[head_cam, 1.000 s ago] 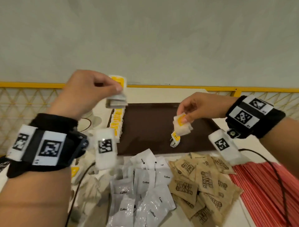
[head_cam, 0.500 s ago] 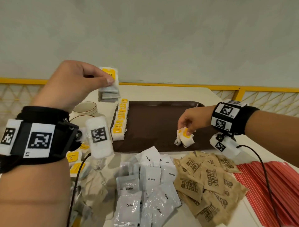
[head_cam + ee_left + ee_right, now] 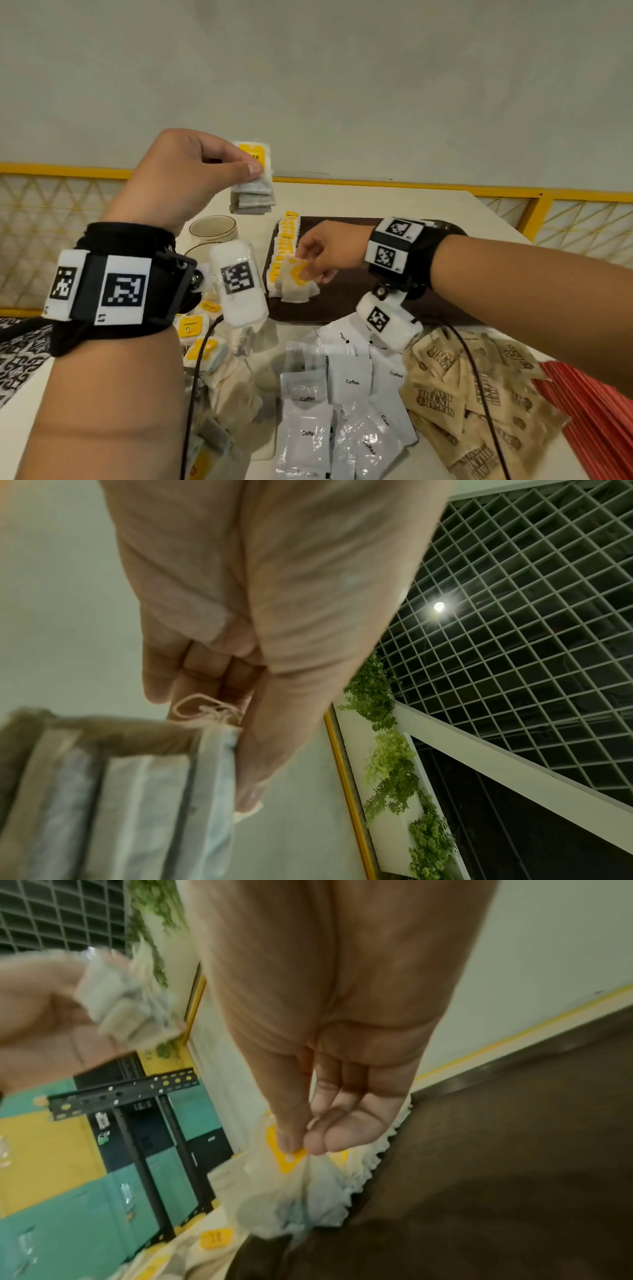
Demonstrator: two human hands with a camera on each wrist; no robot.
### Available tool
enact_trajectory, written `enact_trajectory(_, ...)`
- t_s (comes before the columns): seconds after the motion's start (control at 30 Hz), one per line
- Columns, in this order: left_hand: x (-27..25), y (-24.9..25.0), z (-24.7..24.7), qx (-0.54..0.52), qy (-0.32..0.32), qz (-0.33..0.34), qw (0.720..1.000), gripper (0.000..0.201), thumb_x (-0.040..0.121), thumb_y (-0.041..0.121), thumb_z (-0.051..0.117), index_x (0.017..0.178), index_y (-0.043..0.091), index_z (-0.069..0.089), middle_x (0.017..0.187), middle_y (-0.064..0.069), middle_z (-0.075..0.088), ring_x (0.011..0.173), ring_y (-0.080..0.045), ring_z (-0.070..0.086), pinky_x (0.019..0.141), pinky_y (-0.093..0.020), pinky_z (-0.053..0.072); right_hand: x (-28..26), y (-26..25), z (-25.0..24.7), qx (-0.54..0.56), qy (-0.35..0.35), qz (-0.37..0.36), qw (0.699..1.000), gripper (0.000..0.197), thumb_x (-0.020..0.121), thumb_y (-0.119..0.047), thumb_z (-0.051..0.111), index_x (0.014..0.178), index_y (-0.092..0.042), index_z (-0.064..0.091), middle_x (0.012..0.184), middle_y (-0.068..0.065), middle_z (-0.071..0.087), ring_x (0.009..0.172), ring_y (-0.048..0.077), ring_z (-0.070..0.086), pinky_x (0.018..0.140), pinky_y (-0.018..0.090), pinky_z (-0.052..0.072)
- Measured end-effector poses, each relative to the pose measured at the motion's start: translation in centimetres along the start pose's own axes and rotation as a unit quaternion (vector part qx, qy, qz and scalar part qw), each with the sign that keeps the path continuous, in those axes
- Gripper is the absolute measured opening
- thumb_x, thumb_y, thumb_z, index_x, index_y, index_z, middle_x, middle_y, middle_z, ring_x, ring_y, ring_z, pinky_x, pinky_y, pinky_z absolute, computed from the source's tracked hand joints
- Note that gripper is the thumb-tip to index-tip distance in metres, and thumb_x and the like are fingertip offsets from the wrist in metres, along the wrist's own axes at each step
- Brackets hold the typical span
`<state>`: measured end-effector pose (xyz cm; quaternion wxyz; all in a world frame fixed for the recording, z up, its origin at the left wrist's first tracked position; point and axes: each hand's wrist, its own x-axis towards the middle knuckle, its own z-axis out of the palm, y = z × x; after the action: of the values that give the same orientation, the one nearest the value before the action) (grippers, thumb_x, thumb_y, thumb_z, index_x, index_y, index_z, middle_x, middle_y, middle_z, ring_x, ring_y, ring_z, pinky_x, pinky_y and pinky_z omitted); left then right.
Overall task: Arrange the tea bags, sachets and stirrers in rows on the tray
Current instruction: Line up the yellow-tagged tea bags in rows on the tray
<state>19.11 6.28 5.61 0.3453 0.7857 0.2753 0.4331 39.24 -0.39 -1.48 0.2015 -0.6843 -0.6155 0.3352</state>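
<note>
I see a pale wall (image 3: 308,68), yellow rail (image 3: 411,186), cream table (image 3: 394,205), brown tray (image 3: 342,308). Left hand (image 3: 178,178) pinches a tea bag stack (image 3: 253,185) aloft; right hand (image 3: 325,253) pinches a tea bag (image 3: 296,281) at the tray's tea bag row (image 3: 284,246).

The left hand (image 3: 260,631) pinches a stack of tea bags (image 3: 113,791) (strings bunched on top) beneath a grid ceiling (image 3: 514,615).
</note>
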Motion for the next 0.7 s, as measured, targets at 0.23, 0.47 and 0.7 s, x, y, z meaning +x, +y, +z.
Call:
enact_trajectory(0.23, -0.1, 0.0, 0.2, -0.015, -0.009, 0.002, 1.000, 0.011, 0.077, 0.025, 0.076, 0.067, 0.027, 0.074, 0.076, -0.001, 0.072, 0.075, -0.006, 0.058, 0.076, -0.021, 0.042, 2.7, -1.4, 2.3, -0.034, -0.029, 0.055, 0.997, 0.017, 0.084, -0.002, 0.069, 0.085, -0.012, 0.056, 0.077, 0.011, 0.062, 0.061, 0.015, 0.060, 0.074, 0.033, 0.058)
enact_trajectory(0.47, 0.2, -0.4, -0.1, -0.021, -0.014, 0.000, 1.000, 0.015, 0.077, 0.024, 0.076, 0.064, 0.030, 0.074, 0.069, 0.008, 0.070, 0.074, -0.005, 0.058, 0.079, -0.025, 0.043, 1.3, -0.6, 1.5, 0.019, -0.018, 0.108, 0.994, 0.038, 0.071, -0.005, 0.082, 0.100, -0.009, 0.057, 0.092, 0.016, 0.061, 0.078, 0.025, 0.065, 0.079, 0.042, 0.059)
enact_trajectory(0.7, 0.2, -0.4, 0.0, -0.013, -0.021, 0.001, 1.000, 0.017, 0.078, 0.025, 0.076, 0.062, 0.033, 0.074, 0.068, 0.008, 0.069, 0.075, -0.007, 0.057, 0.077, -0.025, 0.042, 0.6, 0.2, 2.3, 0.064, -0.007, 0.115, 0.991, 0.029, 0.075, 0.010, 0.073, 0.087, -0.008, 0.055, 0.080, 0.011, 0.063, 0.071, 0.023, 0.068, 0.073, 0.035, 0.060)
